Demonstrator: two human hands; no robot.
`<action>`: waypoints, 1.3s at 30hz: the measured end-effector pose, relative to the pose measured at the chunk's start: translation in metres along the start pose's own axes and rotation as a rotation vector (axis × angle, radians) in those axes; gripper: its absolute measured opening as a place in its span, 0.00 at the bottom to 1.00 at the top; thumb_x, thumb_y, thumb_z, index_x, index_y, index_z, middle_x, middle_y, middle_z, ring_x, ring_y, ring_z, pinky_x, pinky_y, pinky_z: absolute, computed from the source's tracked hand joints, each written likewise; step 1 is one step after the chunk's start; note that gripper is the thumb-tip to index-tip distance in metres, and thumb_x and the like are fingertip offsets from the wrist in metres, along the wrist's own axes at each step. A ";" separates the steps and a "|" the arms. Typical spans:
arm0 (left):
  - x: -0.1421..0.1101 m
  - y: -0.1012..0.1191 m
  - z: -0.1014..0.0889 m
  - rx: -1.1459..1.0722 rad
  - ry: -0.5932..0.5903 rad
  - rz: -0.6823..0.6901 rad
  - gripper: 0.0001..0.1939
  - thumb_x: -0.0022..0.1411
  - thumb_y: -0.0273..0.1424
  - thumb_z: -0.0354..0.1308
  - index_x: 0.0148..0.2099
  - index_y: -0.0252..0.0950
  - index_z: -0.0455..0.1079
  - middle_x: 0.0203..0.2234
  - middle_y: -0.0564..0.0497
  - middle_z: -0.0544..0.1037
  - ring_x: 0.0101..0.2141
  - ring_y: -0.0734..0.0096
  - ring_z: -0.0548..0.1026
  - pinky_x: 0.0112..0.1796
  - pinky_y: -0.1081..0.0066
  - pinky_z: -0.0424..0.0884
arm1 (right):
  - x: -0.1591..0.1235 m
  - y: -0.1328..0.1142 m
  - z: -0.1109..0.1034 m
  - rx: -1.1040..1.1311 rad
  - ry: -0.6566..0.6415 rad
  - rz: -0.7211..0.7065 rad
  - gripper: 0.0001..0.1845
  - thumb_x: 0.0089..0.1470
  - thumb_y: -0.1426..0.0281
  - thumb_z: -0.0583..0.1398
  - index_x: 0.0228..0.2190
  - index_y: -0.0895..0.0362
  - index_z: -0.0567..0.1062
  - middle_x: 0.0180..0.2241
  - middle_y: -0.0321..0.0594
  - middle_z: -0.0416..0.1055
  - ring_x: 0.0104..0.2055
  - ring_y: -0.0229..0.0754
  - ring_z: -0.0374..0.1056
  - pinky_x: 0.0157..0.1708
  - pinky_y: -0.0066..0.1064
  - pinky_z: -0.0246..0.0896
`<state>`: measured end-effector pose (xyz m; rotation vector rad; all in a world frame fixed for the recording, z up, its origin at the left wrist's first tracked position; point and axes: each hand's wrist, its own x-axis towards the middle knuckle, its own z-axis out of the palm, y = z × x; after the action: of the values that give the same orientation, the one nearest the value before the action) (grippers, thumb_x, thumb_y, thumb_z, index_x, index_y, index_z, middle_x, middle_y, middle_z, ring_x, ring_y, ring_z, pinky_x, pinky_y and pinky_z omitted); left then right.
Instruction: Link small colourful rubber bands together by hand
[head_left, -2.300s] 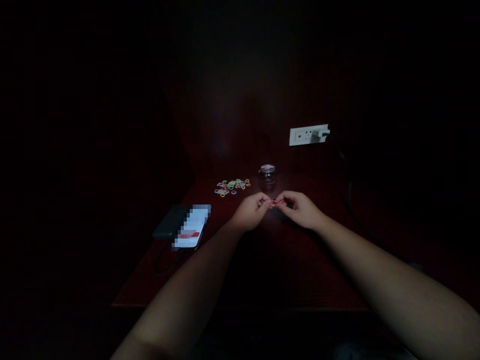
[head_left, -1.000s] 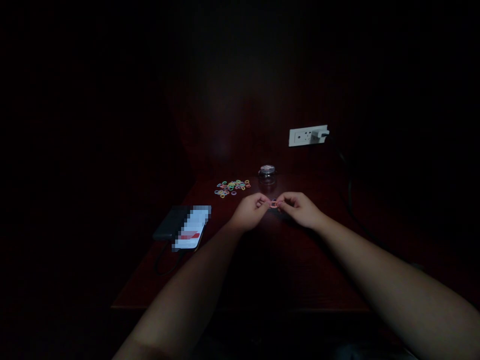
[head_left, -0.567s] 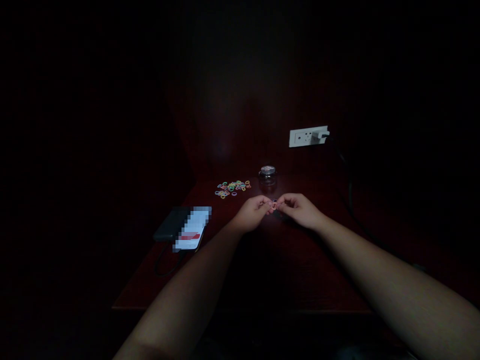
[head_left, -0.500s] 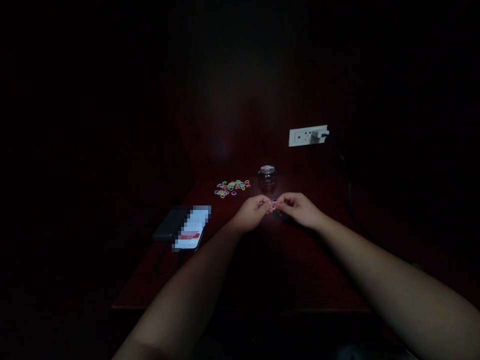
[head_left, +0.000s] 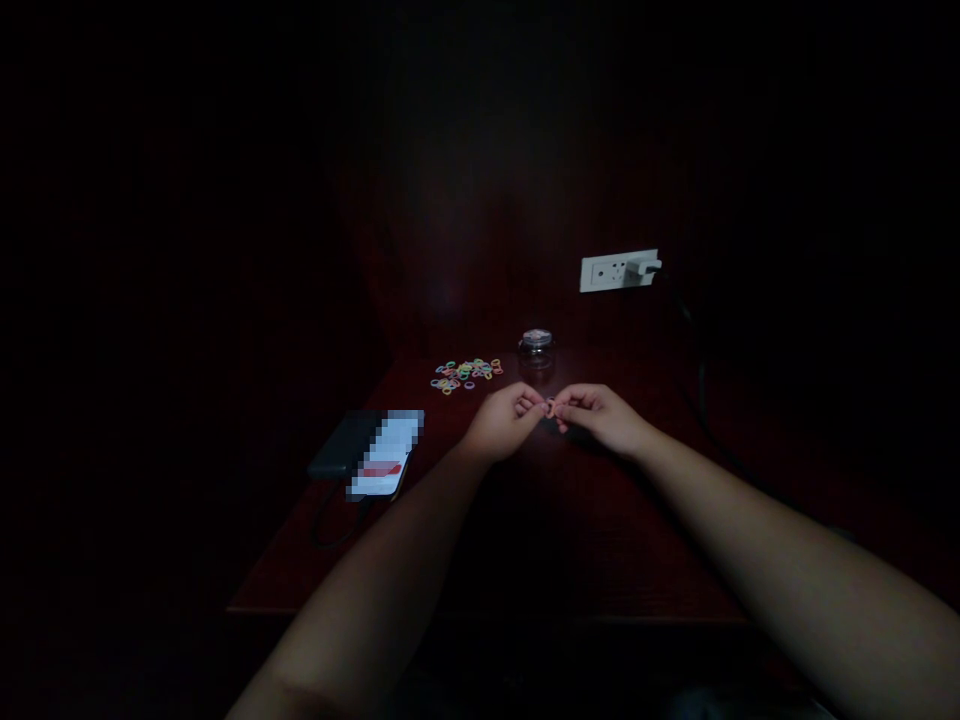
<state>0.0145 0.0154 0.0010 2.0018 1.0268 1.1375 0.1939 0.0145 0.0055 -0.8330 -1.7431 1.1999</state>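
My left hand (head_left: 509, 419) and my right hand (head_left: 602, 416) meet over the dark red table, fingertips nearly touching. Both are closed in a pinch on small hair ties (head_left: 551, 408), one orange-pink and apparently another of a darker shade; the fingers partly cover them. Beyond my left hand lies a loose pile of small coloured hair ties (head_left: 465, 373) in yellow, green, pink, blue and purple. A clear round jar (head_left: 536, 352) with a lid stands just behind my hands.
At the left, a lit phone (head_left: 388, 455) leans against a dark box-shaped device (head_left: 342, 445), with a cable below. A white wall socket (head_left: 619, 270) with a plug and dark cable (head_left: 702, 390) is at the right. The table's front edge (head_left: 487, 617) lies under my forearms.
My hands stay together, with small finger shifts around the hair ties; the orange-pink one sits slightly differently between the fingertips. The whole view has moved very slightly.
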 end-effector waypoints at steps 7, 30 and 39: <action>-0.001 -0.001 -0.001 -0.008 -0.005 0.016 0.10 0.58 0.34 0.55 0.36 0.31 0.70 0.30 0.47 0.77 0.29 0.75 0.73 0.31 0.75 0.69 | 0.001 0.003 -0.001 0.016 0.021 -0.008 0.14 0.44 0.61 0.64 0.25 0.60 0.74 0.21 0.35 0.69 0.24 0.34 0.63 0.28 0.28 0.57; 0.002 0.001 0.000 -0.122 0.028 -0.014 0.07 0.54 0.28 0.58 0.36 0.30 0.71 0.30 0.46 0.78 0.29 0.75 0.75 0.32 0.74 0.72 | 0.001 0.004 0.001 -0.149 0.035 -0.006 0.15 0.46 0.59 0.61 0.24 0.61 0.72 0.19 0.35 0.67 0.22 0.33 0.60 0.23 0.26 0.53; -0.001 0.003 0.000 -0.065 0.017 0.026 0.08 0.56 0.29 0.55 0.36 0.30 0.72 0.29 0.47 0.78 0.29 0.74 0.75 0.32 0.74 0.71 | 0.001 0.005 0.000 -0.260 0.085 -0.043 0.14 0.47 0.61 0.61 0.23 0.61 0.73 0.18 0.33 0.62 0.21 0.32 0.54 0.21 0.25 0.48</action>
<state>0.0153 0.0129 0.0034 1.9629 0.9624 1.1885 0.1939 0.0167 0.0007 -0.9779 -1.8611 0.9077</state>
